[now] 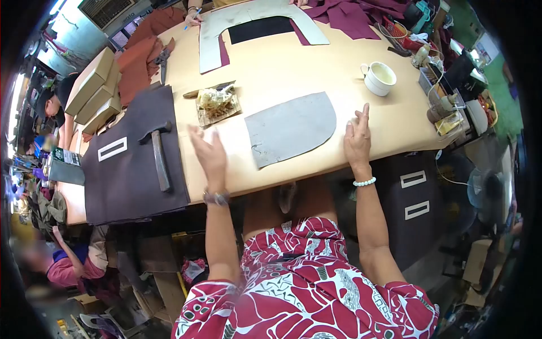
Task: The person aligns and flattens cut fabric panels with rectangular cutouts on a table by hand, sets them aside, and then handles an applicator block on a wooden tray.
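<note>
A grey flat pattern piece (293, 129) with one rounded side lies on the tan table between my hands. My left hand (210, 153) is raised to the left of it, fingers apart and holding nothing. On the other side my right hand (358, 138) is held up with fingers stretched out, also with nothing in it. Past my left hand sits a crumpled pale wad (215, 99) on a small brown pad. A white cup (379, 78) stands beyond my right hand. Left of my left hand, a hammer (159, 152) rests on a stack of dark sheets (121, 183).
At the far edge a person's hand (193, 18) holds a blue pen near a large pale template (213, 48). Maroon material (344, 16) and a crate of bottles and tools (443, 101) line the right. Boxes (93, 85) and shears (164, 62) are at left.
</note>
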The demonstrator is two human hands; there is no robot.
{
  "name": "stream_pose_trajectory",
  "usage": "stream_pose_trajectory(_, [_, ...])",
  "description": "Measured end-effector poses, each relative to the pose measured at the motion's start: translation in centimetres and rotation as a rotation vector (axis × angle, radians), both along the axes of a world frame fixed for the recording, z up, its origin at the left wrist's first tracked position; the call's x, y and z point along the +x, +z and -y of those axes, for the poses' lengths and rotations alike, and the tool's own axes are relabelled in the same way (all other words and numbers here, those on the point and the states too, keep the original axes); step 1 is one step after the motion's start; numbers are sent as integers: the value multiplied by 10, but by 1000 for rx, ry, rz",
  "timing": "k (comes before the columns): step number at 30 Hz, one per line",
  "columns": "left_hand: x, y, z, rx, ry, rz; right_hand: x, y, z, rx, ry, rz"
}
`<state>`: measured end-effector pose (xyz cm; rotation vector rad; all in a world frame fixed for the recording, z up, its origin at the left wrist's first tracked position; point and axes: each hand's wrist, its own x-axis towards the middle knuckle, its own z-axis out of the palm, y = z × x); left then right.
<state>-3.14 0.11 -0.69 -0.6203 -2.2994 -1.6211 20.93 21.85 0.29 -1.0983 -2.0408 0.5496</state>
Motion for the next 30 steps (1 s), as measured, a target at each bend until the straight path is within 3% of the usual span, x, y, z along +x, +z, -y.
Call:
stream_pose_trajectory(2, [37, -15, 3, -256, -205, -110, -19, 18, 11, -215, 67, -142])
stream_pose_trajectory(4, [74, 13, -3, -379, -322, -36, -35, 11, 11, -129, 76, -108])
stream_pose_trajectory(7, [79, 9, -9, -437, -266, -142, -46, 8, 11, -109, 60, -122])
stream_pose_trajectory(13, [-27, 5, -19, -174, 55, -81, -45, 0, 13, -93, 57, -181])
stream_pose_trajectory(16, [-62, 13, -22, -349, 23, 177, -46, 0, 13, -104, 36, -228])
stream_pose_trajectory(19, [-85, 4, -23, -110, -39, 382, -55, 9, 20, 196, 45, -154])
stream_pose_trajectory(21, [-98, 3, -23, 49, -148, 639, -85, 23, 27, 157, 243, -196])
stream_pose_trajectory(25, [-106, 6, -18, 175, -334, 944, -180, 26, 30, -276, 502, -57])
stream_pose_trajectory(27, [-103, 12, -14, 200, -392, 999, -209, 34, 30, -624, 524, 95])
stream_pose_trajectory(30, [-100, 4, -16, 351, -448, 994, -239, 26, 33, -754, 441, -16])
